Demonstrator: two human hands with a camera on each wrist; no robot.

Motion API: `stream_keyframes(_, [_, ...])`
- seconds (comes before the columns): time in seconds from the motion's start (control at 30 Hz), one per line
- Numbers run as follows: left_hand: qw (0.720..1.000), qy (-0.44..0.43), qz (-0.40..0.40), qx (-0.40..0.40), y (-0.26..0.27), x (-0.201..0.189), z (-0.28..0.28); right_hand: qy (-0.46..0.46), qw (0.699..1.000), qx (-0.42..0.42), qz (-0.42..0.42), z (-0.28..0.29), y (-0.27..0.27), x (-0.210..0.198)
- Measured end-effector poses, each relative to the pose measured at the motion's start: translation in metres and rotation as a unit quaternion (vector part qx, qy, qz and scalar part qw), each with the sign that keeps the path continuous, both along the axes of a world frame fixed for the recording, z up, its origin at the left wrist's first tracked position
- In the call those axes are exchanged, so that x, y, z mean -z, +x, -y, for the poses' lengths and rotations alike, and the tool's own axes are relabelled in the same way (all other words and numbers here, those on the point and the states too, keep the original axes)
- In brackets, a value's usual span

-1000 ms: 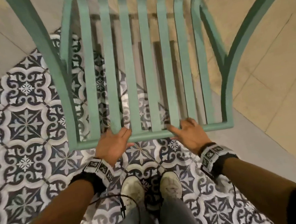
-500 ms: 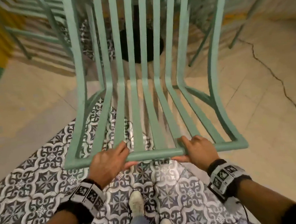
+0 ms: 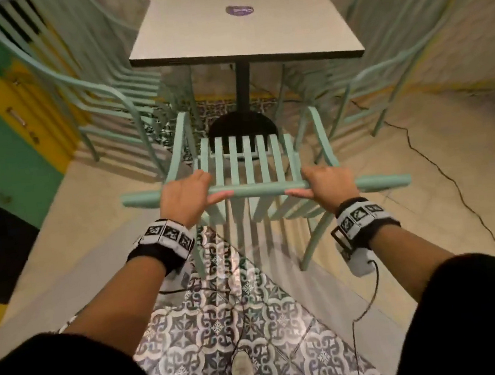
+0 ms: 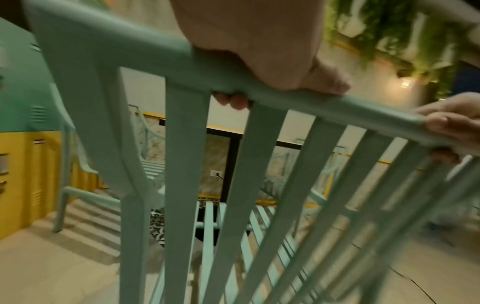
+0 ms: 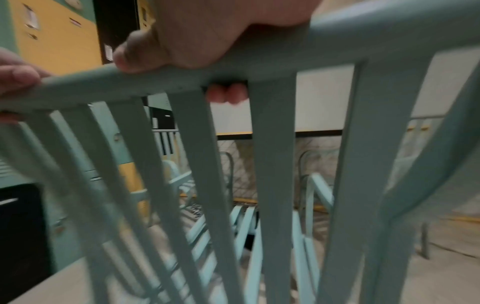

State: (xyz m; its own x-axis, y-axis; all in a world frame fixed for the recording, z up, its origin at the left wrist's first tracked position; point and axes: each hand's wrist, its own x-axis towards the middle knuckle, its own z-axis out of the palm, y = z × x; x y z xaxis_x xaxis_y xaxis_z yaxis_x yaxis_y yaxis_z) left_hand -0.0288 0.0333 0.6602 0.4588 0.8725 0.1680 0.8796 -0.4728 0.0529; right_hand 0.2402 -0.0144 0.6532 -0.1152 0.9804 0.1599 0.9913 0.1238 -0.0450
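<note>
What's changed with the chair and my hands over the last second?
Both hands took hold: the left hand and right hand, whose fingers lay flat on the top rail, now curl round it. The green chair has moved forward off the patterned tiles toward the table. Both hands stayed on the rail.

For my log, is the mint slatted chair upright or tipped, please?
Upright: the mint slatted chair has its seat up; left hand and right hand grip its top rail.
</note>
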Motion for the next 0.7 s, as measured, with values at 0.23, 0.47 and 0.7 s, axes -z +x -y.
stream_keyframes(0.23, [0.996,-0.034,-0.033,0.074,0.007,-0.002,-0.019,-0.013,0.999,0.035,0.027,0.005,0.016,-0.012])
stream_keyframes(0.47, [0.993,-0.062,-0.042,0.087,0.028,-0.006,-0.06,-0.043,0.999,0.007,0.028,-0.044,0.039,-0.01])
stream_keyframes(0.7, [0.995,-0.052,-0.049,0.069,0.054,0.004,-0.118,-0.054,0.998,-0.008,0.036,-0.108,0.065,-0.013])
